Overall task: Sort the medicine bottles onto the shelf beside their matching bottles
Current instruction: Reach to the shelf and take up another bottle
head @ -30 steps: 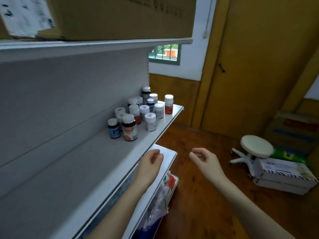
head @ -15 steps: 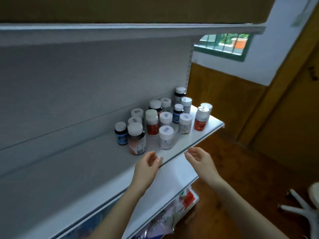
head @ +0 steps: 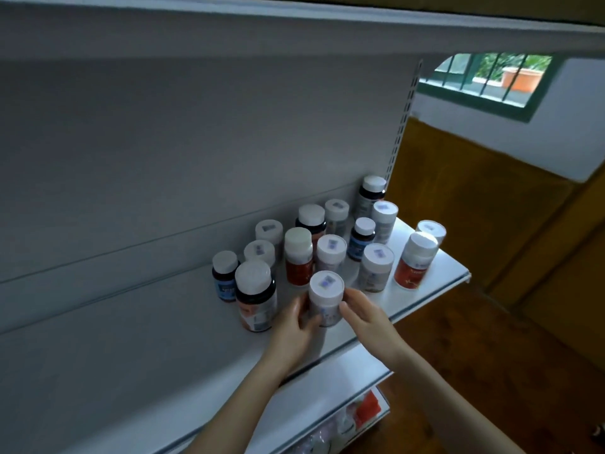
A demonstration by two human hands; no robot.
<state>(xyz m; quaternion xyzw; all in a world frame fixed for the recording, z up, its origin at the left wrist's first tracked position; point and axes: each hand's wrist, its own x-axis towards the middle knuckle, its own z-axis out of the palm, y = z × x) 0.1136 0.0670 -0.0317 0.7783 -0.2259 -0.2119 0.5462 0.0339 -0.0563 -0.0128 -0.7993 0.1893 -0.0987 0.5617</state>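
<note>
Several white-capped medicine bottles stand clustered at the right end of the grey shelf [head: 131, 339]. The nearest one, a clear bottle with a white cap [head: 326, 298], stands at the front of the cluster. My left hand [head: 294, 329] grips its left side and my right hand [head: 363, 317] holds its right side. A large dark bottle with an orange label [head: 256, 296] stands just left of it. Two red-labelled bottles [head: 413, 261] stand near the shelf's right end, and small blue-labelled bottles [head: 224, 276] sit further back.
The upper shelf [head: 294, 18] hangs overhead. A lower shelf [head: 327, 388] juts out below, with packets [head: 357, 417] under it. To the right are a wooden floor [head: 491, 371], wood panelling and a barred window [head: 491, 80].
The view has swung left and closer to the shelf. Both hands rose from below the shelf edge and closed around the front clear bottle.
</note>
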